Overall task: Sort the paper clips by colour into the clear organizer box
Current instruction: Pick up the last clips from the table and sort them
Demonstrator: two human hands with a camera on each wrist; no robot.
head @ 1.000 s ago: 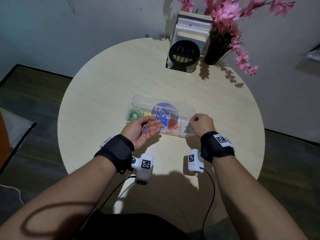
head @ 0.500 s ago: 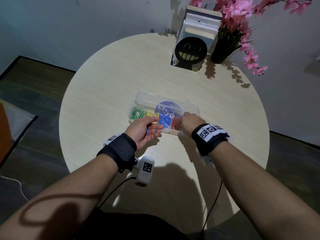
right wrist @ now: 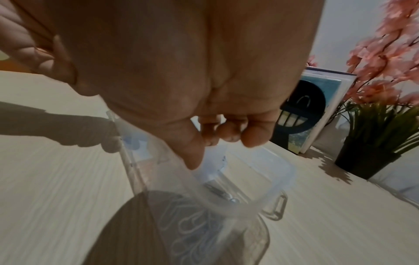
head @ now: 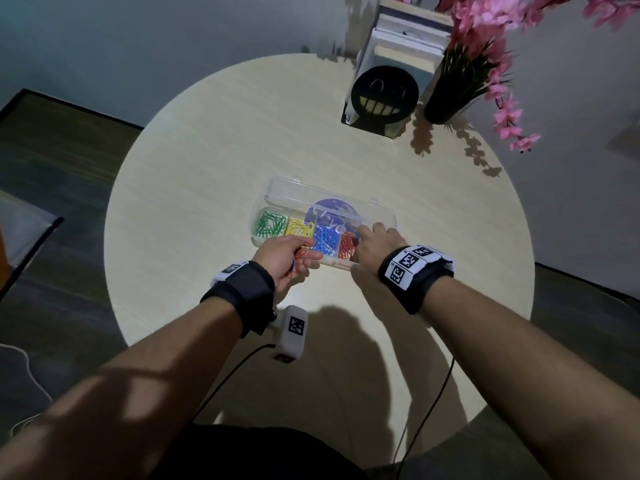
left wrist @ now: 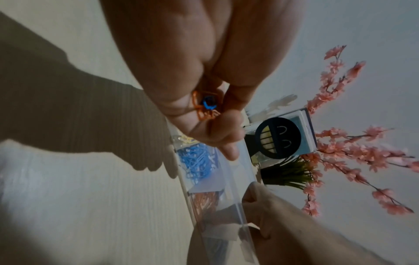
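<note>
The clear organizer box (head: 277, 188) lies open in the middle of the round table. Its compartments hold green clips (head: 269, 225), yellow clips (head: 299, 228), blue clips (head: 325, 240) and orange clips (head: 347, 250). My left hand (head: 304, 252) hovers at the box's near edge and cups a few orange and blue clips (left wrist: 205, 105) in its curled fingers. My right hand (head: 367, 233) is over the box's right half. Its fingers (right wrist: 229, 133) are curled with no clip showing between them, and the thumb tip touches a clear wall (right wrist: 283, 172). Pale clips (right wrist: 188, 229) lie in the end compartment.
A black smiley-face bookend (head: 382, 95) with books (head: 405, 46) stands at the table's far side. Beside it is a black vase (head: 446, 105) of pink flowers. Cables run from both wrists toward the table's near edge (head: 346, 455).
My right hand has moved left from the box's right end to above the orange compartment. My left hand has closed more tightly round its clips and stayed at the near edge.
</note>
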